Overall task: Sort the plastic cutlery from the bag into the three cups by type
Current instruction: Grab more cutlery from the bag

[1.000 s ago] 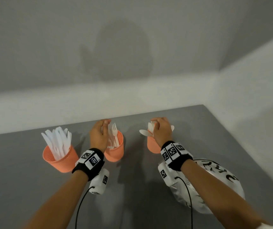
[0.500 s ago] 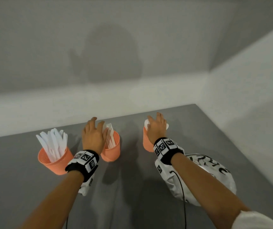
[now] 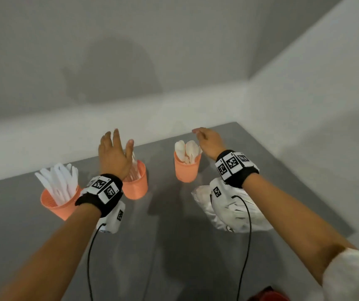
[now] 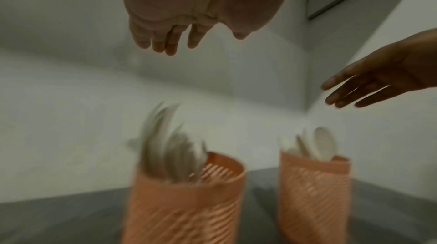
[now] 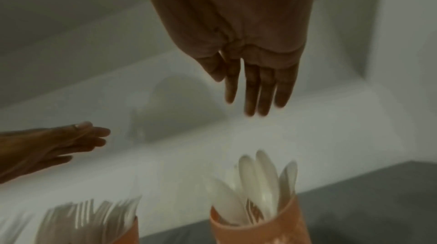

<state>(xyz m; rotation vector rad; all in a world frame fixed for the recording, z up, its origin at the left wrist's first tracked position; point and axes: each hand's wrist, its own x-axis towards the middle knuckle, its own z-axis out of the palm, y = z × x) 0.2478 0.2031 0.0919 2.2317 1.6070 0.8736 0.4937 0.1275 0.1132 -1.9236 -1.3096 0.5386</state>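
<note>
Three orange cups stand on the grey table. The left cup holds white knives. The middle cup holds forks, partly hidden behind my left hand. White spoons stand in the right cup. My left hand hovers above the middle cup with straight, spread fingers, holding nothing. My right hand floats above and to the right of the spoon cup, fingers straight and empty. The white printed bag lies crumpled under my right wrist.
The table's far edge meets a white wall just behind the cups. Its right edge runs close to the bag. A red object shows at the bottom edge of the head view. Cables hang from both wristbands.
Both hands have lifted off the cups and opened: the left rose from the fork cup, the right rose and drifted right from the spoon cup. The cutlery stays in the cups.
</note>
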